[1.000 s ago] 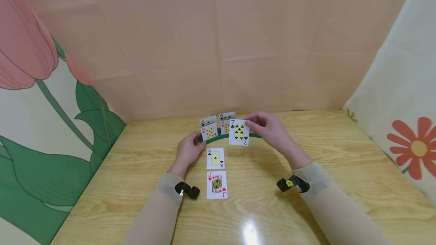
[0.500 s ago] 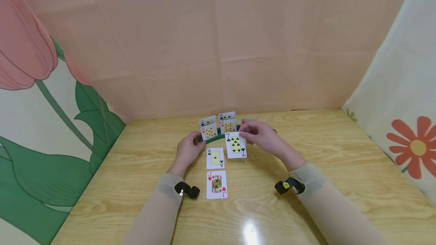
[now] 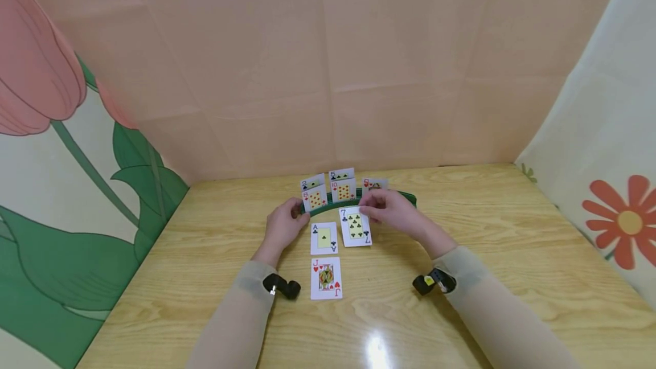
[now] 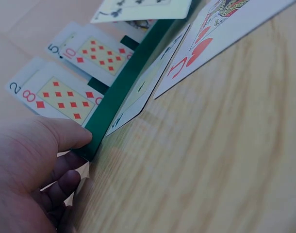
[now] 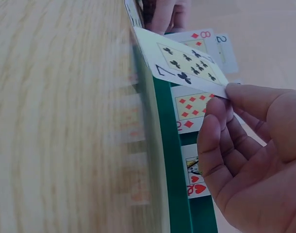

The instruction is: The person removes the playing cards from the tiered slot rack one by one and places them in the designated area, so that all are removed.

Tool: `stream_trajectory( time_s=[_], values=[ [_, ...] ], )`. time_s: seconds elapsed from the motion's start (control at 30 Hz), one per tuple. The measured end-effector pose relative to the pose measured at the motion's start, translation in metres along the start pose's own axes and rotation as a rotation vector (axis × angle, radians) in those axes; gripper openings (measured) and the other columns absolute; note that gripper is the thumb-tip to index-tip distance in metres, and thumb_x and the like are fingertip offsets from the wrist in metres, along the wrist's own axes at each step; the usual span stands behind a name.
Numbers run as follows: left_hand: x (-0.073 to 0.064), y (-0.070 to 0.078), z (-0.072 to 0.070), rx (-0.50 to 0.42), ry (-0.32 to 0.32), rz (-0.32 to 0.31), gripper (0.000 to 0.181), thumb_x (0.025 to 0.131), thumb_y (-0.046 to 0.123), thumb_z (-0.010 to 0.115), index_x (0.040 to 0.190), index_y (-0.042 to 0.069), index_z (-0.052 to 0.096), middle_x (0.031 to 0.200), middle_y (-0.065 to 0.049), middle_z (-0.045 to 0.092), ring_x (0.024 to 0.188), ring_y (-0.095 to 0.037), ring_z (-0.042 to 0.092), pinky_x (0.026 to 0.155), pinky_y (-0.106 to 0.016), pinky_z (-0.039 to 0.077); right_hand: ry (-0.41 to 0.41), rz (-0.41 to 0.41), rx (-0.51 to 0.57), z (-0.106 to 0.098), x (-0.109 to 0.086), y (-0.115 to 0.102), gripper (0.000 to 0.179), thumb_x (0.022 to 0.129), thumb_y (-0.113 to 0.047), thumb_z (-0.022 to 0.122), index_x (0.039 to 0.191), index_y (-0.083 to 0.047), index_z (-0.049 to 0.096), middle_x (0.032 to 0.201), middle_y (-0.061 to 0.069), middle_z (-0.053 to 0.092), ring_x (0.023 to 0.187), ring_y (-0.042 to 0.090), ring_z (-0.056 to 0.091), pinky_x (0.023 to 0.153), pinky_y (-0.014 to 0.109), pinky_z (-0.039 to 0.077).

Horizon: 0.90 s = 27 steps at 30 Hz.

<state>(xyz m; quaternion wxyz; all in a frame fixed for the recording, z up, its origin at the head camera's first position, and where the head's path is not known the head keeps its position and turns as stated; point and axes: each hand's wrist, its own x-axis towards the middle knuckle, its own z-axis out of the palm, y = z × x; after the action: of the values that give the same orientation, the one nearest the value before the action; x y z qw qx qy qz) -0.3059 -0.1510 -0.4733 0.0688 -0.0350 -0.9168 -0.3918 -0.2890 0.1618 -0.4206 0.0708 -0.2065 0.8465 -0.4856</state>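
Note:
My left hand (image 3: 284, 224) grips the left end of a curved green card holder (image 4: 111, 104), thumb on its front. Between thumb and fingertips, my right hand (image 3: 394, 210) pinches the upper right corner of the seven of clubs (image 3: 355, 228). That card is in front of the holder, right of the ace of clubs (image 3: 324, 238); whether its lower edge touches the table I cannot tell. Standing in the holder are the eight of diamonds (image 3: 315, 199), the ten of diamonds (image 3: 343, 191) and the queen of hearts (image 5: 194, 179), partly hidden by my right hand.
Behind the eight stands a black two (image 3: 312, 182), and behind the ten a black five (image 3: 341, 175). The jack of hearts (image 3: 326, 279) lies face up below the ace on the wooden table (image 3: 205, 244). A pink cloth backdrop (image 3: 328, 73) rises behind the table.
My right hand has brought the seven of clubs down and toward me, away from the holder, uncovering the ten and part of the queen. My left hand has stayed put.

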Motion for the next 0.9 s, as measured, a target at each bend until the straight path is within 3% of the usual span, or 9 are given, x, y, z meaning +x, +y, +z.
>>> stream_trajectory(
  time_s=[0.23,0.57,0.9],
  values=[
    [0.000,0.001,0.000,-0.008,0.000,-0.012,0.032,0.105,0.025,0.078,0.134,0.013,0.073,0.116,-0.005,0.073,0.101,-0.024,0.062,0.092,-0.044,0.052,-0.007,0.040,-0.043,0.002,0.002,0.007,0.010,0.111,-0.020,0.069,0.115,-0.012,0.075,0.101,0.009,0.068,0.088,0.026,0.063,0.081,0.042,0.057],
    [-0.001,0.002,0.000,-0.006,0.001,-0.013,0.031,0.104,0.024,0.079,0.133,0.012,0.073,0.116,-0.005,0.073,0.099,-0.024,0.063,0.091,-0.044,0.052,-0.025,0.093,-0.094,0.006,0.004,0.017,0.008,0.110,-0.017,0.071,0.113,-0.012,0.075,0.099,0.007,0.069,0.086,0.024,0.063,0.076,0.035,0.053],
    [0.001,0.001,0.001,-0.005,0.002,-0.005,0.033,0.104,0.024,0.079,0.134,0.013,0.073,0.117,-0.005,0.073,0.102,-0.024,0.064,0.092,-0.045,0.053,-0.021,0.101,-0.131,0.007,0.003,0.019,0.009,0.108,-0.017,0.073,0.112,-0.009,0.076,0.105,0.007,0.069,0.090,0.022,0.061,0.079,0.037,0.052]
  ],
)
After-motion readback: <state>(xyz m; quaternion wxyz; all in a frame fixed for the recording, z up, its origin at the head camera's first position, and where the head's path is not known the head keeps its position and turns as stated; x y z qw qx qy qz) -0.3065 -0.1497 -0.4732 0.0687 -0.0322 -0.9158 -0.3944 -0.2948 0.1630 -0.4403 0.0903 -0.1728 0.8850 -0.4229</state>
